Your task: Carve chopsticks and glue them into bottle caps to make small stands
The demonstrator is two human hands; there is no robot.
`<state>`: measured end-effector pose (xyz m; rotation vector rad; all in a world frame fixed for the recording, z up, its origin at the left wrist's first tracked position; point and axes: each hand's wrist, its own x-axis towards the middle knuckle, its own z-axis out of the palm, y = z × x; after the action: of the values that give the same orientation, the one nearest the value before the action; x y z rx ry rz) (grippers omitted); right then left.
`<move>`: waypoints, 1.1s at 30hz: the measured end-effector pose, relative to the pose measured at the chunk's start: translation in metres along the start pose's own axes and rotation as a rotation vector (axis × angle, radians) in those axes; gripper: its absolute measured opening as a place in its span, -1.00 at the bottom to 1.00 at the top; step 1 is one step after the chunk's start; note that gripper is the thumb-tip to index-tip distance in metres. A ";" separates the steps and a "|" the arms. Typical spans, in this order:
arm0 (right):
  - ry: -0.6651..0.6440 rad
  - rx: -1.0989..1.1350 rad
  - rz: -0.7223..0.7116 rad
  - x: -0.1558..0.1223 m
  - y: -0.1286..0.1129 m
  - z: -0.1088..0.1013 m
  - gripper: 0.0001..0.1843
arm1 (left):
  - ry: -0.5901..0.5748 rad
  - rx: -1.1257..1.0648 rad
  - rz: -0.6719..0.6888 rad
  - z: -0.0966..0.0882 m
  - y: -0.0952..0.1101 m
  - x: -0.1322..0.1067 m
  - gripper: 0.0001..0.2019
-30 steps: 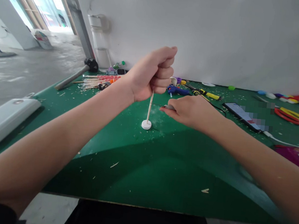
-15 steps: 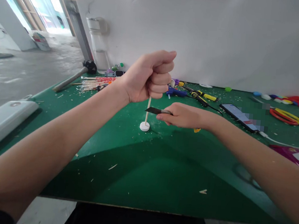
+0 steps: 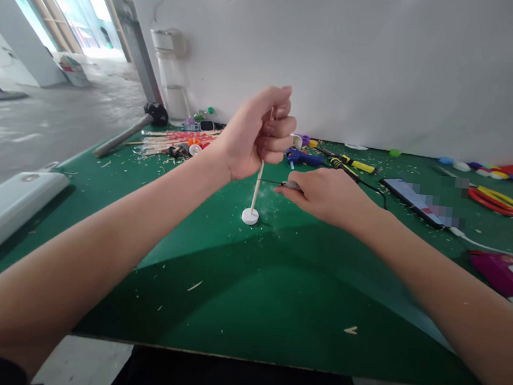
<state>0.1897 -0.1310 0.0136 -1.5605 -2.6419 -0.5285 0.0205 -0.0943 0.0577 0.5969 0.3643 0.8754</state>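
Observation:
My left hand [image 3: 265, 130] is closed round the upper part of a thin wooden stick [image 3: 256, 193], probably a chopstick by its shape. The stick leans slightly, its lower end on a round white cap [image 3: 250, 217] that lies on the green table [image 3: 246, 294]. To the right, my right hand [image 3: 324, 193] is closed on the handle of a knife [image 3: 292, 185]. Its blade points left and appears edge-on, reaching the stick just below my left fist. Whether the blade cuts into the wood I cannot tell.
A mallet [image 3: 126, 134] and a bundle of sticks [image 3: 175, 141] lie back left. Behind my hands are a blue glue gun [image 3: 303, 157] and a yellow-black tool [image 3: 356, 164]. A phone [image 3: 412, 201] with a cable lies right; a white case [image 3: 14, 208] lies left. Wood shavings are scattered around.
The knife has turned from showing its blade flat to edge-on and risen slightly up the stick. My left fingers have loosened and shifted, and the stick leans more to the right.

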 end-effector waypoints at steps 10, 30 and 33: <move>0.121 -0.209 0.029 -0.008 -0.009 0.009 -0.40 | -0.128 0.205 0.092 -0.005 0.000 0.001 -0.69; 0.162 -0.192 0.041 -0.009 -0.007 0.019 -0.44 | 0.031 -0.007 0.004 0.001 0.000 -0.001 -0.77; 0.150 -0.193 0.045 -0.009 -0.007 0.017 -0.44 | 0.034 0.020 0.012 0.001 0.000 -0.001 -0.76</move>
<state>0.1908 -0.1360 -0.0063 -1.5537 -2.5031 -0.8836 0.0206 -0.0956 0.0584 0.6039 0.4009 0.8946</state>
